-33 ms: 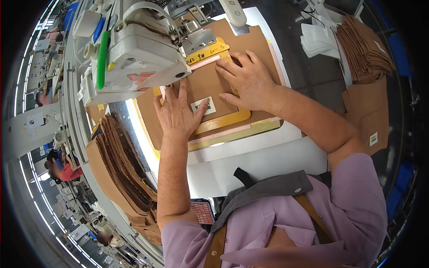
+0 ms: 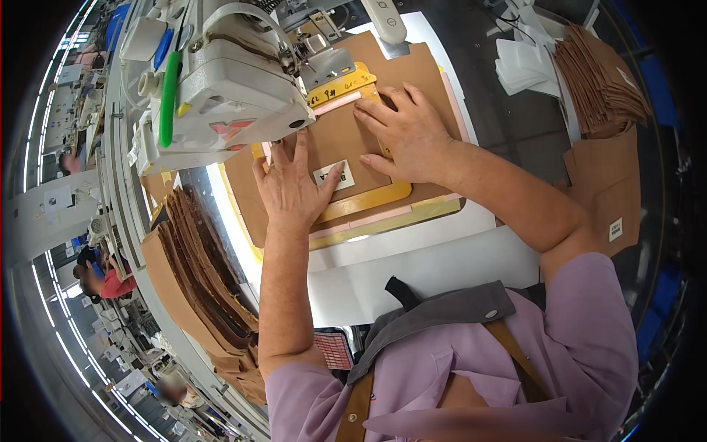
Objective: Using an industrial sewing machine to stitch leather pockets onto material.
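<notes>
Left grip point(image 2: 294, 188): bare hand, palm down, fingers apart, clamped on nothing; pressed flat on a brown panel point(image 2: 353, 132), thumb on a white label point(image 2: 340, 177). Position: between 7 and 8 o'clock of the panel's middle.

Right grip point(image 2: 412, 140): bare hand, palm down, thumb and fingers apart, clamped on nothing; lies across the side of a yellow frame point(image 2: 368, 200), fingertips on the panel. Position: 3 o'clock.

Panel: brown, flat, under both hands, inside the frame; label at 6 o'clock. Frame: dark marks on its upper bar.

Sewing machine point(image 2: 221, 81): white, 10 o'clock, close by the left fingertips; green stick-like item point(image 2: 169, 99) on its side.

Outlying: stack of brown pieces point(image 2: 173, 276), between 7 and 8; white sheet point(image 2: 420, 272), about 6; white pieces point(image 2: 524, 68), 2; pile of brown pieces point(image 2: 596, 81), between 2 and 3.
</notes>
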### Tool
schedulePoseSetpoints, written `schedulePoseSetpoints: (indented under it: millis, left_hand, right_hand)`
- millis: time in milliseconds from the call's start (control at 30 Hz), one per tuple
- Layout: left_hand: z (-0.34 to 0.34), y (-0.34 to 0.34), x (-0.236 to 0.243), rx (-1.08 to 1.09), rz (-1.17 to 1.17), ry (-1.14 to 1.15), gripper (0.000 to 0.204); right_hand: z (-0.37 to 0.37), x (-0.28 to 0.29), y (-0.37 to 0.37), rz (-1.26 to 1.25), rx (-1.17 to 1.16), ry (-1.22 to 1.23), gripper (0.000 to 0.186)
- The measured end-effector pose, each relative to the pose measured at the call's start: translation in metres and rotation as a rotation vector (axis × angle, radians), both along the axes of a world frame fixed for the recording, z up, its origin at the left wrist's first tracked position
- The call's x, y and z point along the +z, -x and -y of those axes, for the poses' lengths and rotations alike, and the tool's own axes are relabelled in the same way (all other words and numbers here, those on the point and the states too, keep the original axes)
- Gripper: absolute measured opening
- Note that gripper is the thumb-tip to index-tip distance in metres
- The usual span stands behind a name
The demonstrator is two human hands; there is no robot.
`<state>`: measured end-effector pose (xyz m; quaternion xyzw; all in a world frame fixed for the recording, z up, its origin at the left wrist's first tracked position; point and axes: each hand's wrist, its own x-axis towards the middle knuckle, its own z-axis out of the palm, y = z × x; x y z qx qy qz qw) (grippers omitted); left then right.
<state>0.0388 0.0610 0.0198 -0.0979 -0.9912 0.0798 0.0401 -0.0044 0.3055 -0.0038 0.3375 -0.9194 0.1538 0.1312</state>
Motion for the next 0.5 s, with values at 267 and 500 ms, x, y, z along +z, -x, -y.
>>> schedulePoseSetpoints:
  millis: [267, 500]
  left_hand:
    - [0.007, 0.004, 0.006, 0.047, 0.07, 0.04, 0.082]
    - [0.024, -0.001, 0.003, 0.029, -0.006, 0.071, 0.083]
  right_hand:
    - [0.016, -0.001, 0.0, 0.027, 0.005, -0.055, 0.067]
    - [0.033, -0.004, 0.0, 0.011, 0.036, -0.077, 0.068]
